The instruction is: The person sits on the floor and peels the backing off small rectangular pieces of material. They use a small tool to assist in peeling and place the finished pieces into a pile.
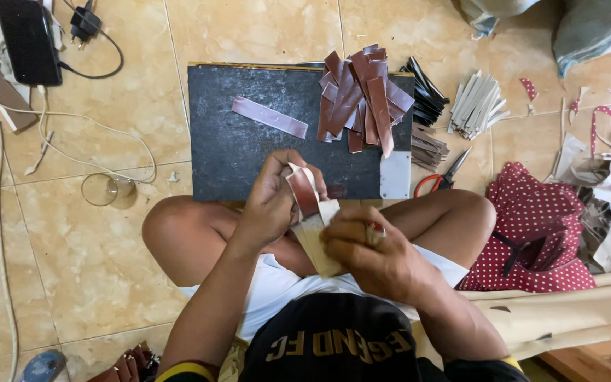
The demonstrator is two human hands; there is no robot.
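Fingers of the left hand point(271, 205) pinch a curled brown strip point(303, 189) above the lap; right hand point(369, 247) clamps the tan stack point(317, 244). Peeling slowly, I judge, avoids tearing.

Lower strip stack point(317, 244) behind right hand point(373, 255)

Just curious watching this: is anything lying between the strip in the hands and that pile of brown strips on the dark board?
Nothing visible does. The left hand and right hand hold the brown strip; bare dark board lies between it and the pile of brown strips.
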